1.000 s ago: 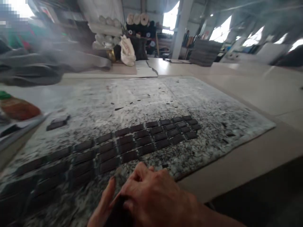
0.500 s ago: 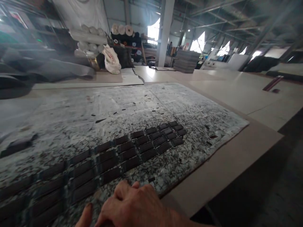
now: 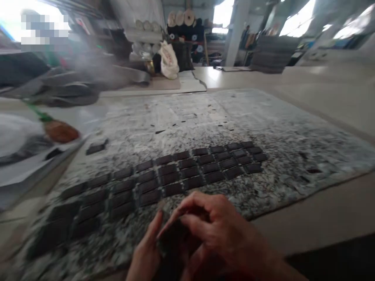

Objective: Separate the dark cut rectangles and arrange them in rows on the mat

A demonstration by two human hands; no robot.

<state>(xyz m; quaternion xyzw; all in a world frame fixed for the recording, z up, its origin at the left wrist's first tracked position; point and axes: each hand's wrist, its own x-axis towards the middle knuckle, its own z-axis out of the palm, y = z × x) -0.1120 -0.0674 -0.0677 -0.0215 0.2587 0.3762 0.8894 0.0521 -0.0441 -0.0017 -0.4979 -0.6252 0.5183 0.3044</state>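
Rows of dark rectangular pieces (image 3: 189,173) lie in a long band on a worn, black-marked white board (image 3: 193,109). In front of the band, near the bottom of the view, my right hand (image 3: 216,226) curls its fingers round a dark piece (image 3: 171,238). Beside it on the left is my left hand (image 3: 146,249), its thumb raised against the edge of the same dark piece. The lower part of that piece and most of my left fingers are hidden in shadow and blur.
At the left a brush with a brown head and green handle (image 3: 60,130) rests by white material. Grey fabric (image 3: 76,84) lies behind it. A white bag (image 3: 169,60), fabric rolls (image 3: 184,18) and a dark stack (image 3: 274,54) stand at the back.
The view has swung left, bringing the brush into sight. More of my left hand shows, and a dark piece is now visible between my hands.
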